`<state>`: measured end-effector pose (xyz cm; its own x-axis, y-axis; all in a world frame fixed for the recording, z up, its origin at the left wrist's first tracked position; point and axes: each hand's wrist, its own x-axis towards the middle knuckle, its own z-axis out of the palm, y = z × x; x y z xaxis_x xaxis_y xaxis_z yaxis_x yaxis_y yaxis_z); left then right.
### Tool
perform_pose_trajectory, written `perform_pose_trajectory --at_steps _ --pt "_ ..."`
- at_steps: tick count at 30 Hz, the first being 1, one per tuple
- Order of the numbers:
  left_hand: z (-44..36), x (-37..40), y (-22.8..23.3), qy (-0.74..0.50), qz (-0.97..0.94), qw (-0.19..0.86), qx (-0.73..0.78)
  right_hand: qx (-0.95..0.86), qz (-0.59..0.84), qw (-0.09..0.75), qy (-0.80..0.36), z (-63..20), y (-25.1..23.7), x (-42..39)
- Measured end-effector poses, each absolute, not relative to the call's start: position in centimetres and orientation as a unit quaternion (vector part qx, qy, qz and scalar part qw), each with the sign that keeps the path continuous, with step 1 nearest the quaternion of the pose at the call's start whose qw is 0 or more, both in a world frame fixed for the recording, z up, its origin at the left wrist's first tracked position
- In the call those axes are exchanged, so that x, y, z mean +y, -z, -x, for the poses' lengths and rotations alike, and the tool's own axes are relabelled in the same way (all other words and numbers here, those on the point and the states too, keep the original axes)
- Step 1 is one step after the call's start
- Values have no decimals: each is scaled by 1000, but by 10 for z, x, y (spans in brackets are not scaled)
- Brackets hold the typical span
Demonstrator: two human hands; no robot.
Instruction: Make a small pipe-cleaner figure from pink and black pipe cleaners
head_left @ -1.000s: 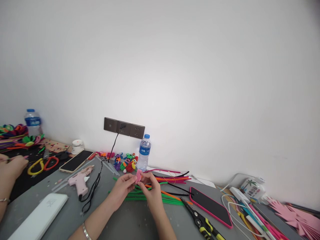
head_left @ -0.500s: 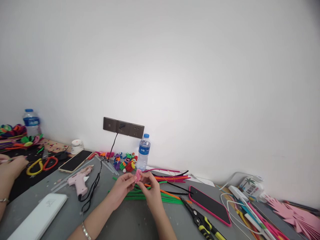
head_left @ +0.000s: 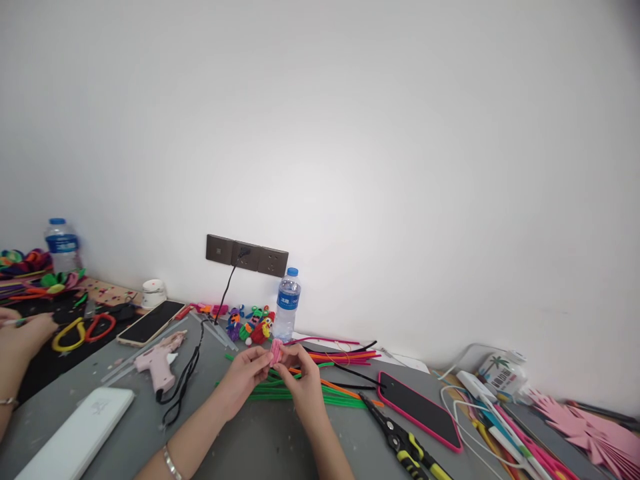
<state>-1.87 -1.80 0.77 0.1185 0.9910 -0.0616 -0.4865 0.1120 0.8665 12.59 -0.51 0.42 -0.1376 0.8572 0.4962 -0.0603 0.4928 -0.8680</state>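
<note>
Grey table (head_left: 260,447) runs along a blank white wall (head_left: 350,133); wall sockets (head_left: 247,255) sit low, one with a black cord plugged in, likely feeding the pink glue gun (head_left: 159,363) lying on its side at the left.

White flat box (head_left: 80,437) at near left. Two phones face up: one far left (head_left: 150,321), one in a pink case (head_left: 420,410) on the right, both out of the working zone. Water bottle (head_left: 287,305) stands upright by the wall, behind the hands. Pliers (head_left: 405,443) lie just beside the pink phone, within reach of the right hand.

Loose pipe cleaners (head_left: 325,393), green and orange, fan out under and beyond the hands, a ready supply. Small finished figures (head_left: 253,325) are lined up by the bottle.

Left hand (head_left: 243,377) and right hand (head_left: 303,383) meet, fingertips pinched together on a small pink piece (head_left: 277,351), held raised above the table, probably for close shaping.

Another person's hand (head_left: 23,333) works at far left near yellow and red loops (head_left: 83,330).
</note>
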Motion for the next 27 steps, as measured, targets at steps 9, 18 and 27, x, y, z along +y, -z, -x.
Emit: perform_pose_trajectory --at_steps 9,18,27 --pt "19 -16 -6 -560 -368 653 354 -639 311 580 -398 -126 -6 -6" --pt "19 -17 -6 -560 -365 651 359 -637 309 588 -392 -125 -6 -5" --pt "16 -16 -10 -567 -339 652 372 -658 308 585 -360 -127 -4 -4"
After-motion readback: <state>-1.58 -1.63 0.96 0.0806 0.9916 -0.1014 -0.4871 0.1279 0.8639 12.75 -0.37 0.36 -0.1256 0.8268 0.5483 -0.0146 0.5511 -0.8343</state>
